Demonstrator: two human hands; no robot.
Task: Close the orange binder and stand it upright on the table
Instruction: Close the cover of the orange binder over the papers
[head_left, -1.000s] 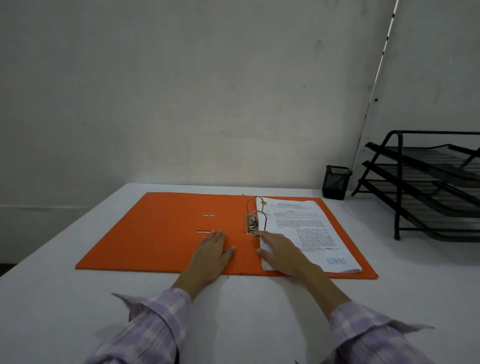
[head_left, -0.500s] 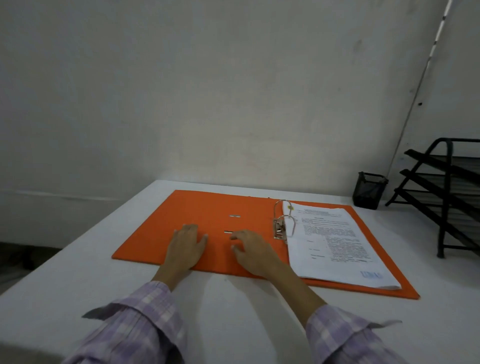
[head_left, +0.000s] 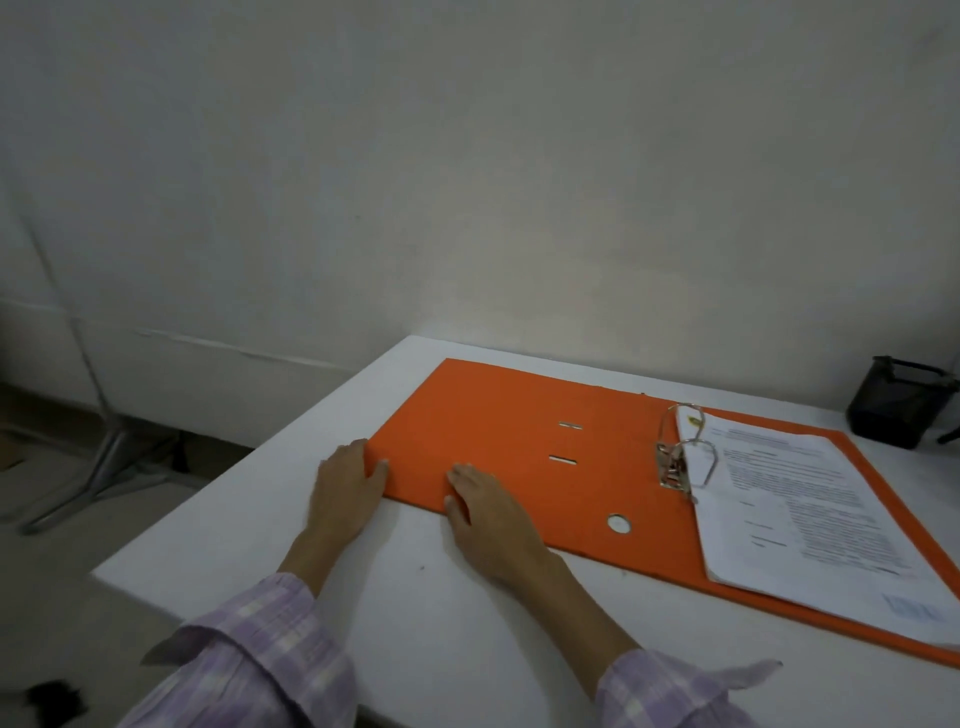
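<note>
Both hands lie flat, fingers spread: the left hand (head_left: 345, 488) at the near left corner of the orange binder (head_left: 498, 441), the right hand (head_left: 488, 512) on its near edge. The binder lies open on the smooth white table (head_left: 441, 623), metal rings (head_left: 685, 452) upright beside printed paper sheets (head_left: 810, 514). A black mesh cup (head_left: 896, 402) stands beyond.

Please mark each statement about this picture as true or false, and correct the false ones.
1. The orange binder lies open and flat on the white table. True.
2. The stack of papers sits on the left cover. False: it sits on the right cover, on the ring mechanism.
3. The left hand is at the outer corner of the left cover. True.
4. The right hand holds the black mesh pen cup. False: it rests flat on the left cover's near edge; the cup stands apart near the wall.
5. The rings are open. False: both rings look closed over the papers.
</note>
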